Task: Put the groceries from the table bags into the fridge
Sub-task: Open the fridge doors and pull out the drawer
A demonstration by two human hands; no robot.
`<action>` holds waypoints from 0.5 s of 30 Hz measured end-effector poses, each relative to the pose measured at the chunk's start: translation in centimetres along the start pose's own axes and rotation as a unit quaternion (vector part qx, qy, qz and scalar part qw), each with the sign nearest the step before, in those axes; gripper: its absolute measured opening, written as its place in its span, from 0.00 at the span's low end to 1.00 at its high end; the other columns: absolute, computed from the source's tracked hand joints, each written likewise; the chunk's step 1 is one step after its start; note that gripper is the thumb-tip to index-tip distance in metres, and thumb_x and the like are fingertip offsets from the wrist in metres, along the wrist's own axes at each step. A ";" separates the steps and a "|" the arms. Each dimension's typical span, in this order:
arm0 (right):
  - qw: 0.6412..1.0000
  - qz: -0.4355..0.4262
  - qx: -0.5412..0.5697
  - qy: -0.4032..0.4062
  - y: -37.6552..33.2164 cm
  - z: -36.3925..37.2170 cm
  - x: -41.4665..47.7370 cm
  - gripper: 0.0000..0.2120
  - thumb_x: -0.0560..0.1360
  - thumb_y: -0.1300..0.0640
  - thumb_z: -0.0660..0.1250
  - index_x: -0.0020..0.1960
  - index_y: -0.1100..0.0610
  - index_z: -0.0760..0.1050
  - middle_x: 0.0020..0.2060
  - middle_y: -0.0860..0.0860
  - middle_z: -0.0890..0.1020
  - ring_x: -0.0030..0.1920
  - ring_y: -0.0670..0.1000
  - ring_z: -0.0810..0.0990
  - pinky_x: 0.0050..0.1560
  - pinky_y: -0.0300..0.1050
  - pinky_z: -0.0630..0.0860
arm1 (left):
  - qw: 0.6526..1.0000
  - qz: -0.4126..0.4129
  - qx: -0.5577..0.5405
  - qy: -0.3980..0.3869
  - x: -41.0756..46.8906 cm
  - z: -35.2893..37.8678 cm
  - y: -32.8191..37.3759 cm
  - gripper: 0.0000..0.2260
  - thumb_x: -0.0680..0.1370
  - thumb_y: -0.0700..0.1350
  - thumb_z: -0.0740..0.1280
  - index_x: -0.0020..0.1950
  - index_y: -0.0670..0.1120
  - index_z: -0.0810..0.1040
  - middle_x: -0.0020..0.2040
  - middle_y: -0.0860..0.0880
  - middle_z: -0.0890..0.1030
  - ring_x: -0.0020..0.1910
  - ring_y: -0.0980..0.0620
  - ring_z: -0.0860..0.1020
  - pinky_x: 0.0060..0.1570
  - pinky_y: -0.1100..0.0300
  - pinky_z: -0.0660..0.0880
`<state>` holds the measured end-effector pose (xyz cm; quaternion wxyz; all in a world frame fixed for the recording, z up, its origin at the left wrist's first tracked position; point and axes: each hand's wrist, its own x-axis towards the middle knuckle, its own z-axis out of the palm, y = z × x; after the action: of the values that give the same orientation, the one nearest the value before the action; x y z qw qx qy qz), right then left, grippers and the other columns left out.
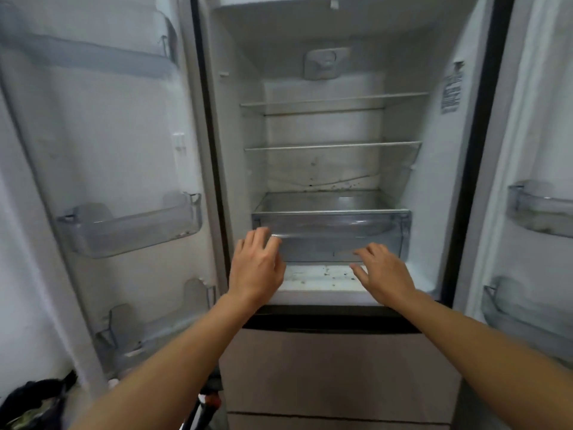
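Forearms: both of mine reach forward from the bottom of the view, side by side, carrying nothing.
Lower front: the beige freezer panel [338, 367] below the open compartment is closed, and I lean over it to get inside.
Left hand: my left hand [255, 268] has its fingers spread and nearly straight, with the tips at the left end of the crisper drawer [335, 231]; it grips nothing.
Right hand: my right hand [384, 271] is fanned out low before the drawer's right half and holds nothing; I cannot tell whether it touches the plastic.
Crisper drawer: clear plastic, at the bottom of the fridge [434, 181]. One hand goes to each end, I judge, so that it slides straight and does not jam; I cannot tell whether I mean to pull or push.
Ledge: the white floor [319, 276] under the drawer is speckled with dark crumbs.
Shelves: a lower shelf [333, 146] and an upper shelf [333, 100] span the compartment.
Doors: both stand wide, with the left door bin [130, 231] and right door bin [541, 212] swung aside, so the whole interior is within reach.
Groceries: none in view; the bags and their table lie outside the view, so loading looks not yet begun.
Dark bundle: the dark bundle [34, 401] lies low at the left; I cannot tell what it is.
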<state>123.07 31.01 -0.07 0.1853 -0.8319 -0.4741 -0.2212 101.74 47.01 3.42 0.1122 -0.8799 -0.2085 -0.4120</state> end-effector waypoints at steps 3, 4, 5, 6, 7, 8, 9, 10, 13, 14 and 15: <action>1.000 0.015 -0.005 -0.012 2.9 0.2 1.0 0.19 0.81 0.46 0.57 0.68 0.53 0.71 0.60 0.51 0.75 0.59 0.53 0.73 0.53 0.47 0.71 | 1.000 -0.012 0.003 -0.022 1.1 2.8 0.9 0.11 0.73 0.43 0.69 0.54 0.44 0.76 0.56 0.45 0.75 0.52 0.46 0.74 0.50 0.54 0.72; 1.000 0.018 -0.004 -0.015 3.6 0.5 1.4 0.19 0.81 0.46 0.57 0.68 0.53 0.71 0.60 0.51 0.74 0.59 0.53 0.73 0.53 0.46 0.70 | 0.999 -0.013 0.003 -0.034 1.3 3.7 1.0 0.11 0.73 0.43 0.69 0.55 0.44 0.76 0.57 0.45 0.75 0.53 0.47 0.73 0.50 0.55 0.72; 0.999 0.024 -0.003 -0.021 4.1 0.7 1.7 0.19 0.81 0.47 0.56 0.68 0.53 0.70 0.61 0.51 0.74 0.60 0.53 0.72 0.53 0.45 0.70 | 0.999 -0.013 0.004 -0.044 1.6 4.4 1.0 0.11 0.74 0.43 0.68 0.56 0.44 0.75 0.57 0.45 0.74 0.53 0.47 0.73 0.51 0.55 0.71; 0.999 0.027 -0.003 -0.023 4.6 1.0 2.1 0.19 0.81 0.47 0.56 0.69 0.53 0.70 0.61 0.51 0.74 0.60 0.53 0.72 0.53 0.45 0.70 | 0.999 -0.016 0.006 -0.050 2.0 5.1 0.9 0.11 0.74 0.43 0.68 0.55 0.44 0.75 0.57 0.45 0.74 0.52 0.47 0.72 0.50 0.55 0.71; 0.999 0.032 -0.003 -0.024 5.0 1.3 2.6 0.20 0.81 0.47 0.56 0.69 0.53 0.70 0.62 0.51 0.74 0.61 0.53 0.72 0.54 0.45 0.70 | 0.998 -0.022 0.008 -0.056 2.5 5.8 0.7 0.11 0.74 0.42 0.68 0.55 0.43 0.75 0.56 0.45 0.74 0.51 0.46 0.72 0.49 0.55 0.71; 0.999 0.037 0.000 -0.023 5.3 1.6 3.1 0.20 0.81 0.46 0.56 0.69 0.53 0.69 0.62 0.51 0.74 0.61 0.53 0.72 0.54 0.45 0.71 | 0.997 -0.026 0.011 -0.066 3.0 6.4 0.5 0.10 0.73 0.42 0.67 0.54 0.43 0.75 0.56 0.44 0.74 0.51 0.45 0.72 0.48 0.54 0.70; 0.999 0.041 0.002 -0.023 5.6 1.9 3.6 0.20 0.81 0.46 0.56 0.69 0.53 0.69 0.62 0.51 0.73 0.61 0.53 0.72 0.54 0.45 0.71 | 0.996 -0.029 0.018 -0.079 3.5 6.9 0.2 0.10 0.73 0.41 0.67 0.53 0.42 0.75 0.55 0.43 0.75 0.51 0.44 0.72 0.48 0.53 0.70; 0.999 0.047 0.002 -0.017 5.9 2.3 4.1 0.20 0.81 0.46 0.57 0.68 0.53 0.70 0.62 0.52 0.73 0.61 0.53 0.72 0.54 0.45 0.71 | 0.995 -0.035 0.022 -0.088 3.9 7.5 0.0 0.10 0.72 0.41 0.67 0.52 0.42 0.75 0.56 0.43 0.75 0.51 0.43 0.73 0.48 0.51 0.70; 0.998 0.053 0.007 -0.015 6.1 2.8 5.4 0.20 0.81 0.47 0.57 0.69 0.54 0.69 0.62 0.53 0.73 0.61 0.53 0.71 0.54 0.47 0.72 | 0.994 -0.044 0.027 -0.095 5.9 8.5 -0.4 0.13 0.70 0.41 0.69 0.54 0.41 0.76 0.58 0.40 0.75 0.54 0.39 0.74 0.49 0.49 0.71; 0.998 0.055 0.001 -0.006 6.2 4.2 7.5 0.20 0.80 0.47 0.58 0.70 0.54 0.68 0.63 0.53 0.72 0.62 0.54 0.70 0.56 0.48 0.71 | 0.994 -0.039 0.024 -0.100 7.6 10.1 -1.7 0.16 0.69 0.41 0.70 0.56 0.41 0.76 0.59 0.39 0.74 0.55 0.38 0.74 0.50 0.48 0.72; 0.998 0.064 -0.009 0.002 6.3 5.2 9.7 0.21 0.80 0.47 0.58 0.71 0.54 0.67 0.65 0.54 0.71 0.64 0.55 0.69 0.57 0.50 0.71 | 0.994 -0.039 0.016 -0.100 9.1 11.7 -2.9 0.18 0.68 0.40 0.71 0.58 0.41 0.76 0.61 0.38 0.74 0.56 0.36 0.74 0.50 0.47 0.73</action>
<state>133.97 37.55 0.26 0.1928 -0.8618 -0.4174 -0.2142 113.60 56.37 3.08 0.0887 -0.9058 -0.2594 -0.3230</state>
